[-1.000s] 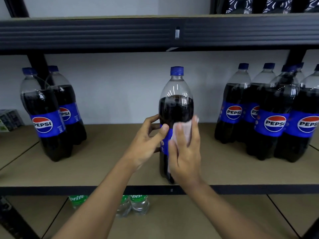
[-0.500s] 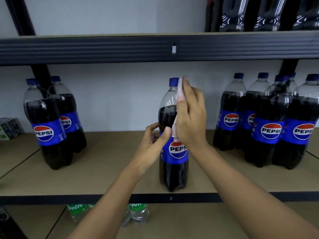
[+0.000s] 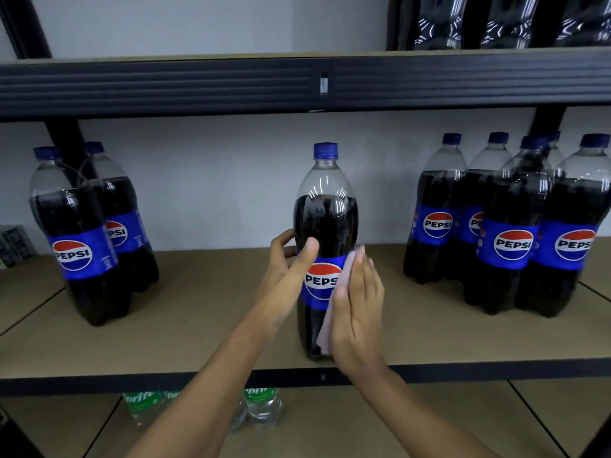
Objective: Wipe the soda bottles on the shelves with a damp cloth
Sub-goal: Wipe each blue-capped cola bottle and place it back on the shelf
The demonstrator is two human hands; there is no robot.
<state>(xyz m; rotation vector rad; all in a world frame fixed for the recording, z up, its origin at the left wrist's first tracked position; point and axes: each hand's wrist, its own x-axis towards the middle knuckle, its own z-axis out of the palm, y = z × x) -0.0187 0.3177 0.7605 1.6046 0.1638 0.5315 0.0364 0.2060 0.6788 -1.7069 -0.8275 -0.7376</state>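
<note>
Directly ahead, an upright blue-labelled plastic cola bottle [image 3: 325, 226] stands between the hands; left hand [image 3: 287, 269] grips it, flat right hand [image 3: 358, 312] presses pale pink cloth [image 3: 325, 337].

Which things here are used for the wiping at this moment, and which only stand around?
In use: middle bottle, cloth, left hand gripping, right hand pressing.
Standing around: left bottles, right bottles, green bottles below, small box.

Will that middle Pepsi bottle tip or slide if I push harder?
Probably heavy, since the bottle looks nearly full. Tall and narrow, it could tip, though the left hand gripping it helps. It stands at the shelf edge, so sliding seems risky.
</note>
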